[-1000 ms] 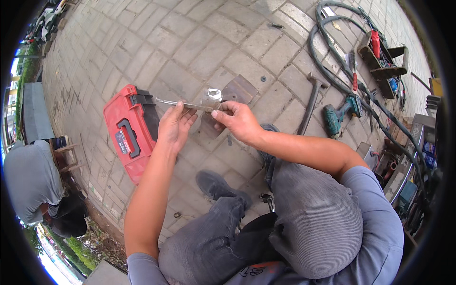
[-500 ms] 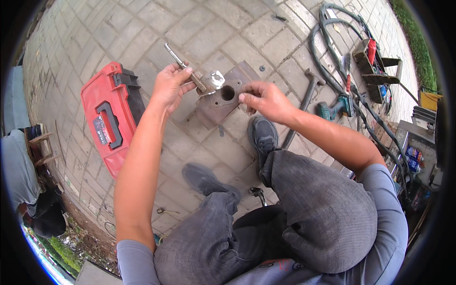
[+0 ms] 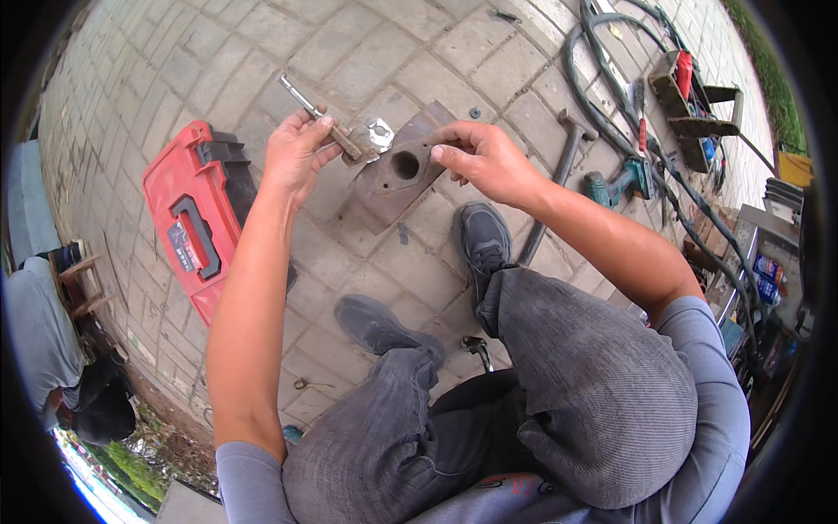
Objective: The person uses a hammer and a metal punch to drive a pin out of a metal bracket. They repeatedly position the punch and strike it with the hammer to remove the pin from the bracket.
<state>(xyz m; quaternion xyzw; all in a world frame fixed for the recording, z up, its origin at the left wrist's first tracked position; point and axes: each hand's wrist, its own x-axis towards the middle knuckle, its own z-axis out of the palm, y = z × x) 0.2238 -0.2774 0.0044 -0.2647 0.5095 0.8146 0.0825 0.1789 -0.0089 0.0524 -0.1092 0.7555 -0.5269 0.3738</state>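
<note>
Metal fitting sits pinched in the left grip, over outdoor paving near a holed plate; whether the right grip holds anything, I can't tell. Toolbox leftward, hammer rightward.

floor: pale grey paving blocks spread across the scene | left: low wooden frame stood near a blue-grey panel | near left: brown soil lay beside green plants | far right: a grass strip bordered the paving | light: daylight fell evenly, brightest at the near-left edge
</note>
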